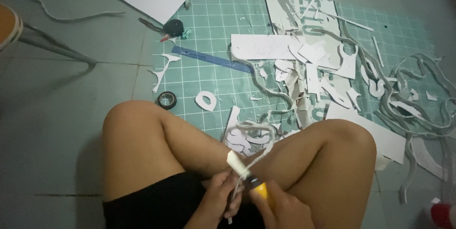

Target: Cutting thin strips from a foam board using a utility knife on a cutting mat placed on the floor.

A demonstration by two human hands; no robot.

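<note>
Going left to right, we see our left hand with its grip closed on the lower end of a curved white foam-board cutout, low between our crossed knees. The cutout's long axis rises from that grip up and to the right, looping above the green gridded cutting mat on the floor. Just right, our right hand has its grip closed around a yellow-handled craft knife, the blade end pointing up-left, touching the cutout beside the left fingers. The two hands sit almost against each other.
</note>
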